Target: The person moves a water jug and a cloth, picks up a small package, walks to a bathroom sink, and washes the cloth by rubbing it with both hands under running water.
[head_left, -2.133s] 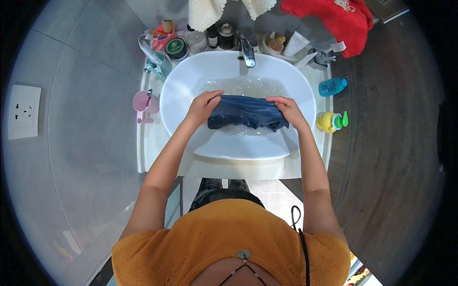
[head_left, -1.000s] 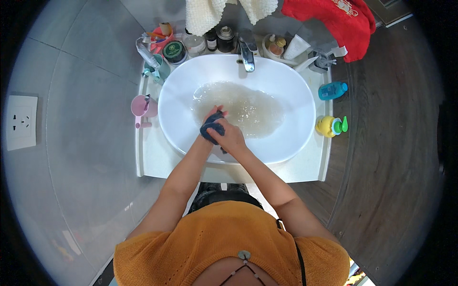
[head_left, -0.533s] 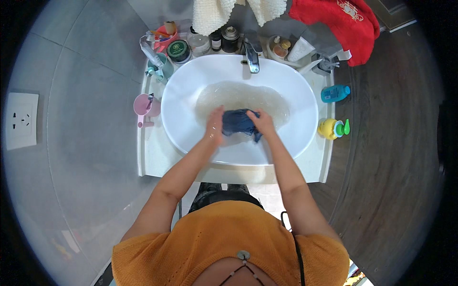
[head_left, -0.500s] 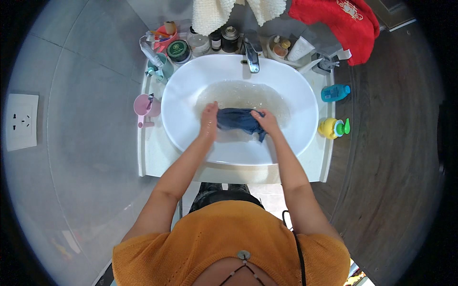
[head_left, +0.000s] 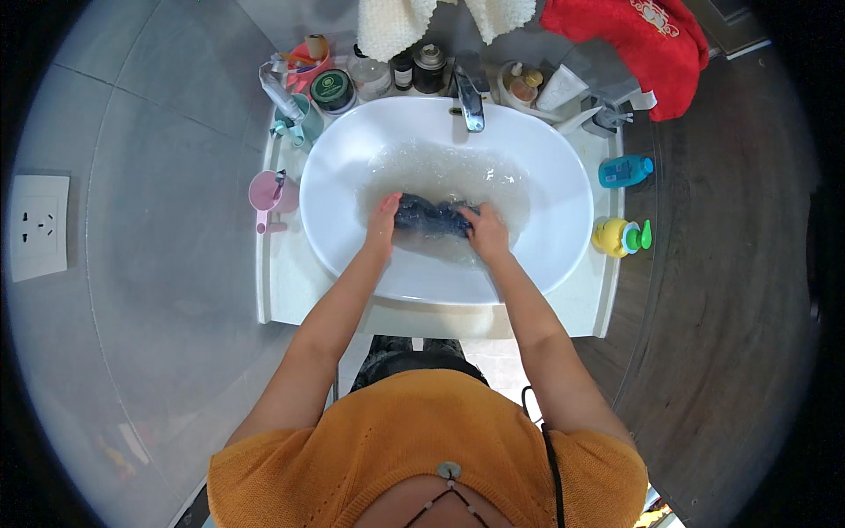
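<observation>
Head view shows dark blue cloth (head_left: pixel 429 216) in the water (head_left: pixel 440 167) of the sink (head_left: pixel 556 194), its right end pinched by the right hand (head_left: pixel 489 233), the left hand (head_left: pixel 381 227) touching its left end, grip unclear, and holding both low should limit splashing.

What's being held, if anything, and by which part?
A dark blue cloth: right hand grips its right end; left hand touches its left end, grip unclear.

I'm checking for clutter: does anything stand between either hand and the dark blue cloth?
Nothing visible does: in the white basin, the left hand meets one end of the dark blue cloth and the right hand holds the other.
</observation>
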`<act>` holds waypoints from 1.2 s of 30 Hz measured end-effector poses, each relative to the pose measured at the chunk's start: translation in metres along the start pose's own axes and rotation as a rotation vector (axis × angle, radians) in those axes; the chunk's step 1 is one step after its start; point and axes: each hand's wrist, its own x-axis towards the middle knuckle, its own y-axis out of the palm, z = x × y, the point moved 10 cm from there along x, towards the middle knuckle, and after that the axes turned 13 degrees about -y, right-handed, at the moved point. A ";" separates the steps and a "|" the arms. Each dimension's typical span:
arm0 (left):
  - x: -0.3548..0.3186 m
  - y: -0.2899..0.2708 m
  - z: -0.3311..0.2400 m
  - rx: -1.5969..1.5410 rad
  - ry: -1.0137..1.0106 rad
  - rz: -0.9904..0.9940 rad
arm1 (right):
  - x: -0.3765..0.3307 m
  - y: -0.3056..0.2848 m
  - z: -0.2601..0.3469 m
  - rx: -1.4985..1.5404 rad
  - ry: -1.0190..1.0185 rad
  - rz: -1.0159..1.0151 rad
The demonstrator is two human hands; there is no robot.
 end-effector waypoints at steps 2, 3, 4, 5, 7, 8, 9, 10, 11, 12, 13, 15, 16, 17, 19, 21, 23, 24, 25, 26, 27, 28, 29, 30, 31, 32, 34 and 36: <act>0.000 -0.012 -0.010 -0.109 0.087 -0.065 | -0.010 -0.017 -0.033 0.084 0.368 -0.202; -0.001 -0.010 -0.011 -0.105 0.086 -0.063 | -0.015 -0.015 -0.042 0.094 0.450 -0.336; -0.002 -0.006 -0.007 -0.121 0.036 -0.035 | -0.013 -0.013 -0.033 0.092 0.451 -0.335; -0.002 -0.002 -0.002 -0.136 -0.015 -0.007 | -0.008 -0.010 -0.015 0.082 0.369 -0.303; 0.008 0.003 0.011 -0.176 -0.057 0.085 | 0.000 -0.004 0.017 0.044 0.161 -0.149; 0.012 0.010 0.019 -0.210 -0.100 0.179 | -0.002 -0.008 0.018 0.043 0.155 -0.147; 0.009 0.015 0.019 -0.210 -0.098 0.180 | -0.004 -0.007 0.014 0.082 0.160 -0.104; 0.005 0.018 0.025 -0.224 -0.137 0.161 | -0.005 -0.004 0.010 0.121 0.165 -0.061; 0.002 0.021 0.028 -0.239 -0.177 0.143 | -0.012 -0.004 -0.010 0.137 0.315 -0.183; -0.003 0.028 0.025 -0.235 -0.178 0.145 | -0.009 0.001 -0.016 0.137 0.319 -0.185; -0.009 0.035 0.031 -0.217 -0.271 0.141 | -0.007 0.007 -0.028 0.304 0.401 -0.254; -0.019 0.047 0.037 -0.195 -0.368 0.147 | -0.002 0.028 -0.027 0.675 0.470 -0.307; -0.026 0.059 0.035 -0.281 -0.374 0.268 | 0.012 0.009 0.006 0.620 0.330 -0.270; -0.032 0.072 0.033 -0.363 -0.382 0.392 | 0.017 -0.011 0.033 0.689 0.254 -0.292; -0.018 0.069 0.040 -0.532 -0.434 0.411 | 0.017 -0.043 0.077 0.761 0.170 -0.312; -0.022 0.073 0.026 -0.574 -0.446 0.363 | 0.011 -0.060 0.120 0.911 -0.037 -0.235; -0.015 0.074 0.017 -0.557 -0.302 0.417 | 0.002 -0.065 0.129 0.836 -0.060 -0.235; -0.022 0.077 -0.001 -0.535 -0.155 0.471 | 0.000 -0.067 0.133 0.760 -0.085 -0.239; -0.032 0.081 -0.006 -0.513 -0.162 0.436 | -0.001 -0.070 0.127 0.658 -0.050 -0.305; -0.033 0.081 -0.004 -0.511 -0.166 0.436 | 0.001 -0.067 0.126 0.659 -0.046 -0.305; -0.033 0.081 0.006 -0.484 -0.256 0.423 | 0.001 -0.067 0.118 0.561 0.024 -0.339; -0.033 0.081 0.016 -0.456 -0.346 0.409 | 0.002 -0.068 0.110 0.463 0.093 -0.372; -0.025 0.079 0.015 -0.540 -0.247 0.407 | 0.006 -0.070 0.107 0.397 0.090 -0.408; -0.030 0.084 0.015 -0.540 -0.254 0.405 | 0.008 -0.066 0.103 0.398 0.097 -0.404; -0.037 0.089 0.012 -0.570 -0.301 0.358 | 0.008 -0.070 0.097 0.351 0.130 -0.450; -0.040 0.093 0.014 -0.598 -0.347 0.311 | 0.008 -0.072 0.089 0.304 0.162 -0.496; -0.037 0.101 0.024 -0.549 -0.289 0.345 | 0.018 -0.067 0.063 0.245 0.239 -0.490; -0.039 0.106 0.029 -0.492 -0.236 0.383 | 0.011 -0.066 0.038 0.183 0.323 -0.488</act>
